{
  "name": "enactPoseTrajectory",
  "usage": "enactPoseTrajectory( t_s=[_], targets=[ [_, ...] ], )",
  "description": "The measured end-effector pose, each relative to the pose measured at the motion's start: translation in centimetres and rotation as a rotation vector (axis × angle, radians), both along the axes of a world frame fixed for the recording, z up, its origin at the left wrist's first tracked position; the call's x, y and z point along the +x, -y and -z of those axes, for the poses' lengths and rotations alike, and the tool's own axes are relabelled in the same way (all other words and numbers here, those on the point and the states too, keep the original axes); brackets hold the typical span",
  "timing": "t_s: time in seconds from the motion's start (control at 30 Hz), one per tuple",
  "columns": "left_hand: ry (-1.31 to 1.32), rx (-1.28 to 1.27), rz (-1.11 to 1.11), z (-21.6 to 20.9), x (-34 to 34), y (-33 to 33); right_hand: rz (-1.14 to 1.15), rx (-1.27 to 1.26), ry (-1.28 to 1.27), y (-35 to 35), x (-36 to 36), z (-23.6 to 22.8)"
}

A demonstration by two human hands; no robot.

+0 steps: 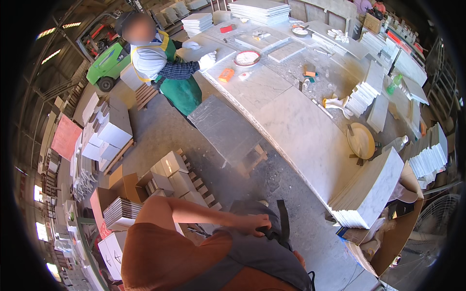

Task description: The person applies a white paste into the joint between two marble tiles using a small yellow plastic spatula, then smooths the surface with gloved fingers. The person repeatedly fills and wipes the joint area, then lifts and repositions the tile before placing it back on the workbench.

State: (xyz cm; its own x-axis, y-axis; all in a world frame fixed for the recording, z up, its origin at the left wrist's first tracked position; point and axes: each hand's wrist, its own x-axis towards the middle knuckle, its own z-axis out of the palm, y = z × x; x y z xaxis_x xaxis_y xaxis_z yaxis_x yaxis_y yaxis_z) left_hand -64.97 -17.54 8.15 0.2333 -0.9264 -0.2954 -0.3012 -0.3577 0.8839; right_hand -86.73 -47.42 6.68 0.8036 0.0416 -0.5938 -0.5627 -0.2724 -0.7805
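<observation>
My left hand is at my waist, its fingers closed on the dark grey apron over my brown shirt. A loose black strap sticks up just beyond that hand. Only a bit of my right hand shows past the apron's right side; its fingers are mostly hidden. Neither hand touches the worktable. To my right, a stack of marble tiles stands tilted on edge at the near end of the marble-topped table.
A co-worker in a green apron and white gloves stands at the table's far left. A grey slab lies beside the table. Boxes of tiles stand at left, an open carton and a fan at right. A yellow bowl sits on the table.
</observation>
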Motion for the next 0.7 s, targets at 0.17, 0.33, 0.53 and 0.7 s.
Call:
enactPoseTrajectory(
  t_s=[0.17,0.33,0.53,0.7],
  targets=[
    [-0.075,-0.024,-0.066,-0.4,-0.3,-0.1,0.031,0.009,-0.018,-0.5,0.4,-0.8],
    [-0.076,0.057,-0.104,-1.6,0.0,-0.2,0.162,0.105,0.033,-1.0,-1.2,-0.9],
    [0.083,0.019,-0.253,-1.5,0.2,-2.0,0.312,0.038,0.096,-3.1,-5.0,2.3],
    [0.115,0.059,-0.544,-2.7,0.3,-5.4,0.784,0.117,0.397,-6.6,-4.5,2.0]
  ],
)
